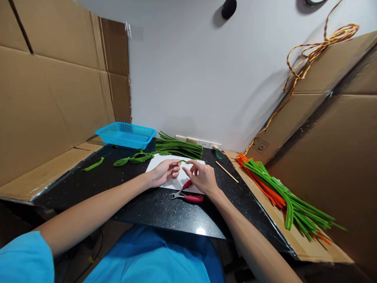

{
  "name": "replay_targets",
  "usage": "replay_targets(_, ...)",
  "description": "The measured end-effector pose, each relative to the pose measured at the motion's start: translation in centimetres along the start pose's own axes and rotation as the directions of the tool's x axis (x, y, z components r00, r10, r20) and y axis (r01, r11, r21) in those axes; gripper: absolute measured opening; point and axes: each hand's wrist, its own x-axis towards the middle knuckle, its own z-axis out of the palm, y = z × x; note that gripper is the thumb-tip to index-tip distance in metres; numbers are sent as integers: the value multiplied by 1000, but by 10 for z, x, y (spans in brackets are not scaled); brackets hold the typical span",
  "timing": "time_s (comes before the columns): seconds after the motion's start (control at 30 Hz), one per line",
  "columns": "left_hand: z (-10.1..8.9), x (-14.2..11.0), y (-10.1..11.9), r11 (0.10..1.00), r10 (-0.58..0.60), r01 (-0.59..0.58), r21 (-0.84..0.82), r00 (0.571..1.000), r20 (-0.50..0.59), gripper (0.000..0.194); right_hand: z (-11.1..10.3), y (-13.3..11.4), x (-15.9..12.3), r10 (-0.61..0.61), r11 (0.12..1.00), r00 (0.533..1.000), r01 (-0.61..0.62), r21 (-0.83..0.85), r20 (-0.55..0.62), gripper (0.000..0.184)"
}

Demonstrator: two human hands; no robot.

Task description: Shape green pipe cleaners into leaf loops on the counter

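Observation:
My left hand point(165, 173) pinches one end of a short green pipe cleaner point(183, 160) between thumb and fingertips. At its other end is my right hand point(202, 176), fingers curled, with the index fingertip against the piece and the thumb a little below. Both hands are above a white sheet of paper point(166, 186). Red-handled cutting pliers point(193, 199) lie below the right hand, jaws pointing left, partly on the paper. Left of the paper are looped, twisted green pipe cleaners point(132, 159).
Behind the paper lies a bundle of dark green pipe cleaners point(179, 146), beside a blue plastic basket point(126, 135). A wooden stick point(226, 171) is to the right. Bright green point(282, 192) and orange pipe cleaners point(262, 182) lie on cardboard at right. A green strip point(93, 164) sits far left.

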Motion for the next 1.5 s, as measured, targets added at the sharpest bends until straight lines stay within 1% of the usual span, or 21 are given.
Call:
replay_targets(0.07,1,0,-2,998,34,-36,44,999,30,24,1,0,0,20,999,1000,-19,29,-24,21)
replay_targets(0.13,1,1,-4,994,82,-84,73,996,33,23,1,1,1,33,998,999,-31,59,-40,20)
replay_targets(0.2,3,1,-5,989,106,-108,96,994,29,24,1,2,2,39,997,998,-35,69,-53,15)
replay_targets(0.33,5,-1,-4,988,107,-110,109,994,32,25,-2,4,3,90,995,991,-85,48,-100,10)
replay_targets(0.5,3,-1,-3,989,91,-95,111,995,39,27,-9,3,4,130,989,983,-119,90,-130,13)
replay_targets(0.63,-1,2,-5,990,96,-101,98,994,58,27,-9,0,4,94,988,992,-82,131,-85,18)
replay_targets(0.7,-2,2,-6,993,76,-82,88,994,77,26,-7,-1,4,87,991,994,-80,105,-63,24)
replay_targets(0.77,-2,2,-6,995,48,-56,87,995,90,25,-6,-1,4,91,993,994,-86,78,-59,23)
replay_targets(0.83,-1,1,-5,995,38,-46,92,996,86,25,-5,0,3,78,994,995,-74,77,-55,20)
replay_targets(0.9,0,0,-4,994,48,-55,99,997,67,25,-6,1,3,41,996,998,-37,83,-50,22)
replay_targets(1.03,-1,1,-5,989,74,-81,123,996,55,25,-5,3,2,-10,997,998,15,71,-61,26)
replay_targets(1.13,-1,2,-5,986,87,-94,139,995,54,26,-4,5,2,-8,999,997,12,47,-77,28)
replay_targets(1.23,1,0,-4,985,87,-93,148,995,45,27,-4,7,3,21,999,995,-18,35,-98,26)
replay_targets(1.33,2,0,-4,985,90,-93,148,995,31,26,-5,8,2,24,997,995,-17,72,-99,22)
replay_targets(1.43,3,0,-5,986,92,-96,136,995,31,24,-5,4,1,-39,990,997,47,133,-62,23)
replay_targets(1.5,4,-1,-5,986,99,-103,133,995,33,24,-6,2,1,-73,986,995,82,146,-65,21)
